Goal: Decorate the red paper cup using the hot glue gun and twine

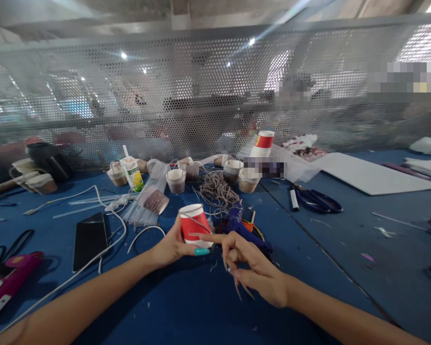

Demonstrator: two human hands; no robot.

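Observation:
In my left hand (172, 244) is a red and white paper cup (194, 229), held on the near side of the glue gun. The left thumb has a bright turquoise tip. A thin grey-brown cord (197, 219) circles the cup's upper edge and slants down across its front. My right hand (249, 261) stretches its index finger against the cup's front, while its other fingers curl round the cord, whose thin strands hang below. Just behind lies a dark blue glue gun (233, 223). A loose heap of the same cord (217, 191) sits beyond it.
Several cord-wrapped cups (175, 181) stand along the back, near stacked red cups (264, 141) and a drink carton (132, 175). A phone (90, 242) and white cable (109, 247) lie left. Scissors (318, 200) and a white board (373, 175) lie right. A perforated metal screen (208, 100) closes the back.

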